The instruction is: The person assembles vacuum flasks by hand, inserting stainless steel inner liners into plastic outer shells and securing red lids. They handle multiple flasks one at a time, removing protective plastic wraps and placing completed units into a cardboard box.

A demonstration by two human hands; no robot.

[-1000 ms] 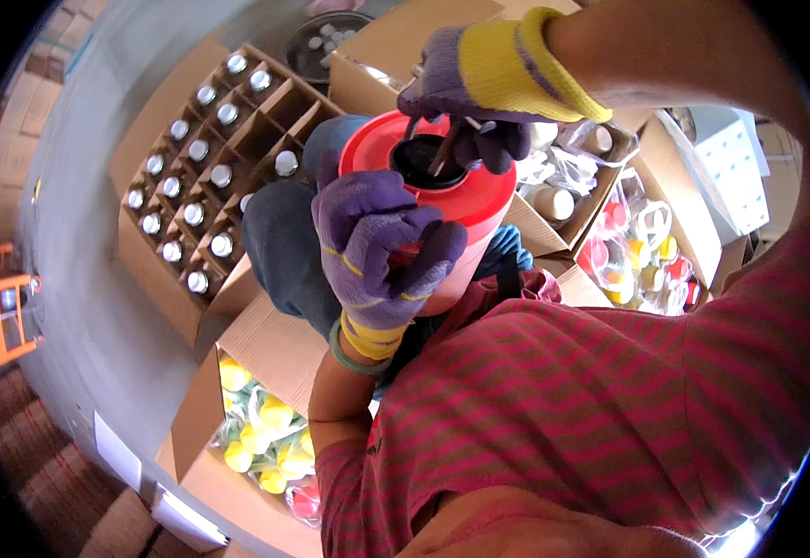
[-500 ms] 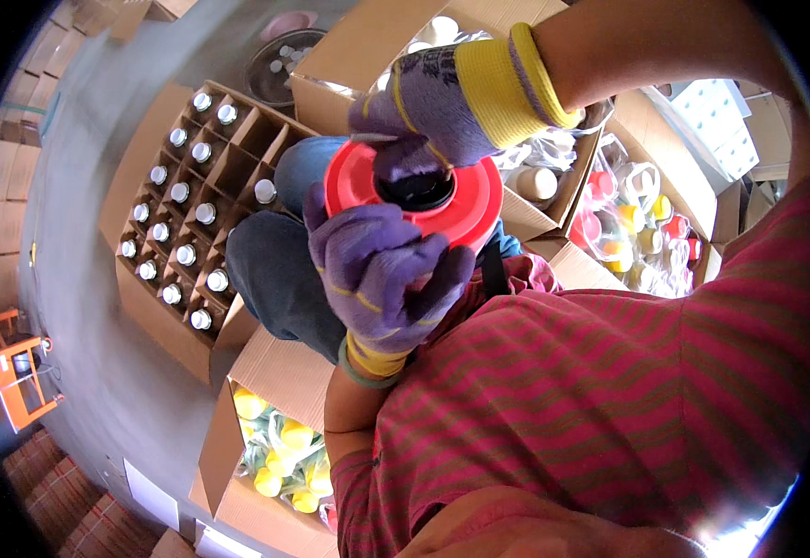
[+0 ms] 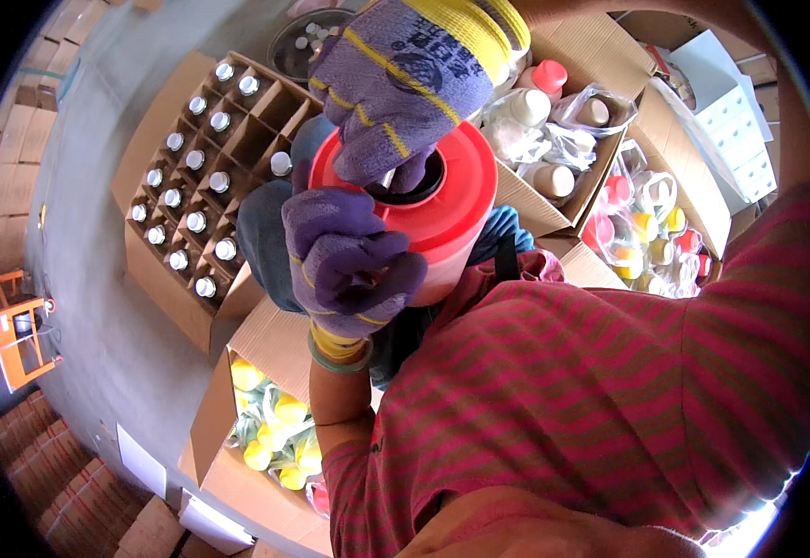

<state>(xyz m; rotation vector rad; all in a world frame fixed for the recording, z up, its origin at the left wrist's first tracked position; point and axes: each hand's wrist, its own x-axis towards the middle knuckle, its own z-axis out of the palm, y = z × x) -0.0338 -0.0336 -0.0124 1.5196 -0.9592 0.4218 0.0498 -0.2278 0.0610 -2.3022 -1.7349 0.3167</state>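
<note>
A round red plastic container (image 3: 451,209) stands between my knees, with paler sides and a dark round opening (image 3: 428,181) in its top. My left hand (image 3: 354,251), in a purple and yellow knit glove, is closed against the container's near left rim, its fingers curled. Gloved alike, my right hand (image 3: 405,88) reaches over the top with its fingers bunched at the opening. A small pale, shiny edge shows beneath those fingertips, too little of it to name. The right hand hides part of the opening.
Left, a divided carton (image 3: 167,312) holds several white-capped bottles (image 3: 196,221). Yellow-capped bottles (image 3: 290,409) fill a carton below. To the right, cartons hold wrapped bottles (image 3: 554,179) with white, red and yellow caps. A basin (image 3: 284,46) with white caps sits at the top; an orange frame (image 3: 19,330) stands far left.
My left hand has slid left and down along the rim, its fingers more curled. The right hand has shifted left, still over the opening. The container is tilted, showing more of its side.
</note>
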